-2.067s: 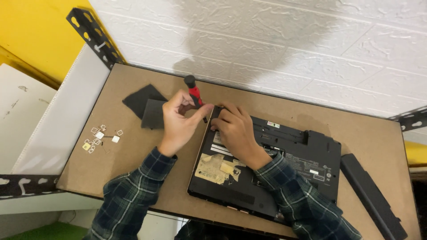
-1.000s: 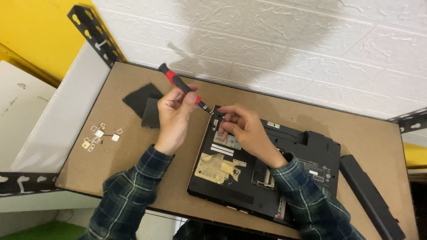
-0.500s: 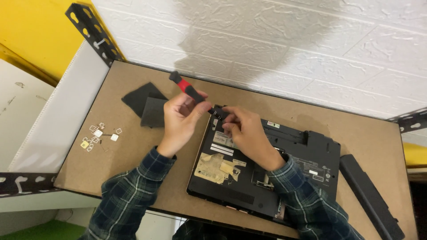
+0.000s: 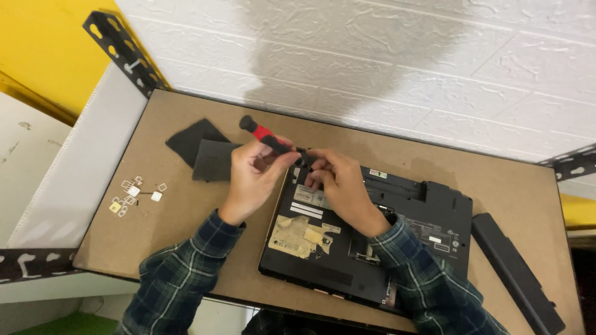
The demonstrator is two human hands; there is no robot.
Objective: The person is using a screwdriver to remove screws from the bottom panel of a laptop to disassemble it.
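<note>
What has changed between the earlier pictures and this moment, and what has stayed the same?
The left hand has kept the red-handled screwdriver but swung its handle from up-left to flatter, tip at the laptop's top-left corner. The right hand stays pressed there. The laptop, black covers, small parts and battery have not moved.

- A small white rectangular label (image 4: pixel 377 174) sits near the laptop underside's (image 4: pixel 428 211) far edge.
- Pale rectangular stickers (image 4: pixel 310 201) lie toward its left edge.
- A white label (image 4: pixel 444 236) sits near its right edge.
</note>
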